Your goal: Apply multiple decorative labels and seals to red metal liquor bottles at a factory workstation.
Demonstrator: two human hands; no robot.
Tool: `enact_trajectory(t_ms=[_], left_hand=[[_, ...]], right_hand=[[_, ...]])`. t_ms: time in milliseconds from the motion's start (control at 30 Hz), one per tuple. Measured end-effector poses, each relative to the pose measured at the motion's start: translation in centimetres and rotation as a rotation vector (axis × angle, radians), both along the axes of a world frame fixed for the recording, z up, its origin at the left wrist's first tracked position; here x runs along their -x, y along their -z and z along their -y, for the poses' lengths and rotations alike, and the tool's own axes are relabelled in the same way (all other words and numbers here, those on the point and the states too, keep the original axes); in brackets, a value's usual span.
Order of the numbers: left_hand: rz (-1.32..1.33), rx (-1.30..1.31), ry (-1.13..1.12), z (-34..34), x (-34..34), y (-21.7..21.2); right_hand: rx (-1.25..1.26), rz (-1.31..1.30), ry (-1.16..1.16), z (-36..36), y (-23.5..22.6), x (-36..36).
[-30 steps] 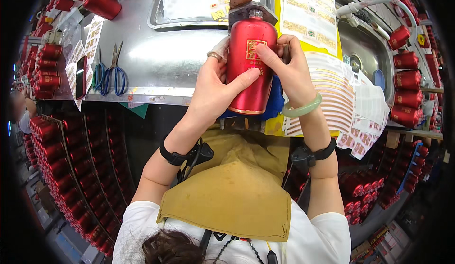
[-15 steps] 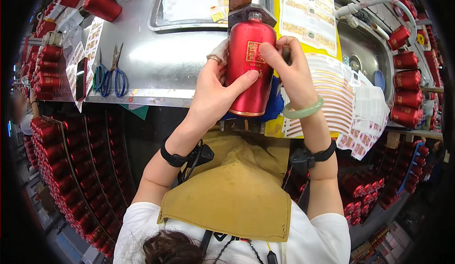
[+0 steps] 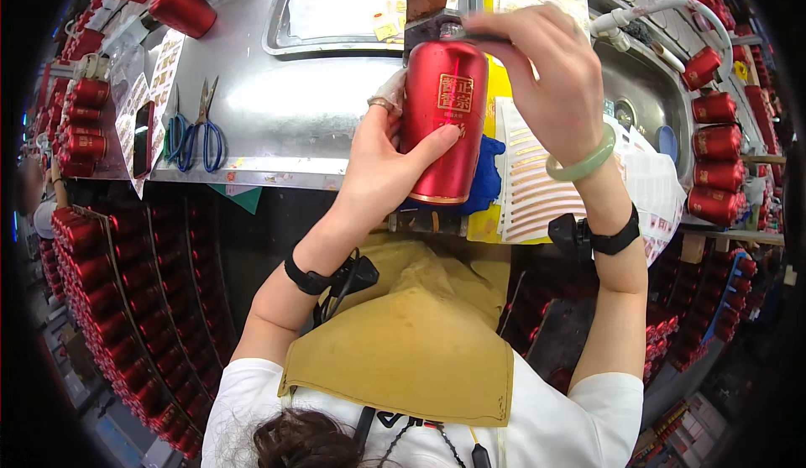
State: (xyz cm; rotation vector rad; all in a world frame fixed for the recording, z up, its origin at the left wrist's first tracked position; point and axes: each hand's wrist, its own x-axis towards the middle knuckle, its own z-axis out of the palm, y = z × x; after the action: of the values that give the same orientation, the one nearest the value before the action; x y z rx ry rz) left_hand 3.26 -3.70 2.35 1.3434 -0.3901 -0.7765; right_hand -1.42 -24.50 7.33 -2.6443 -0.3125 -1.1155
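Observation:
A red metal bottle (image 3: 442,132) with a small gold label stands upright in front of me, above a blue cloth (image 3: 484,181). My left hand (image 3: 382,170) wraps around its side, thumb across the front. My right hand (image 3: 546,82) is over the bottle's top, fingers curled down on the cap, which is hidden under them. A green bangle sits on my right wrist, and black bands are on both wrists.
Steel worktop (image 3: 277,124) with blue-handled scissors (image 3: 199,132), a tray (image 3: 336,6) at the back, and label sheets (image 3: 537,183) to the right. Red bottles (image 3: 714,157) line the right side, more fill racks at the left (image 3: 84,124) and below. A dark phone (image 3: 143,139) lies at the left.
My right hand has moved from the bottle's upper side up onto its top. The bottle sits slightly more to the right in my left hand.

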Motion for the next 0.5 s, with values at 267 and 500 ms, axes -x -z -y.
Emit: enact_trajectory(t_ms=[267, 500], left_hand=[[-0.028, 0.066, -0.123, -2.6, -1.3, 2.0], [-0.005, 0.103, -0.175, -3.6, -1.1, 1.1]], right_hand=[[-0.120, -0.187, -0.280, -2.7, 3.0, 5.2], [0.345, 0.087, -0.144, -1.2, 0.2, 0.7]])
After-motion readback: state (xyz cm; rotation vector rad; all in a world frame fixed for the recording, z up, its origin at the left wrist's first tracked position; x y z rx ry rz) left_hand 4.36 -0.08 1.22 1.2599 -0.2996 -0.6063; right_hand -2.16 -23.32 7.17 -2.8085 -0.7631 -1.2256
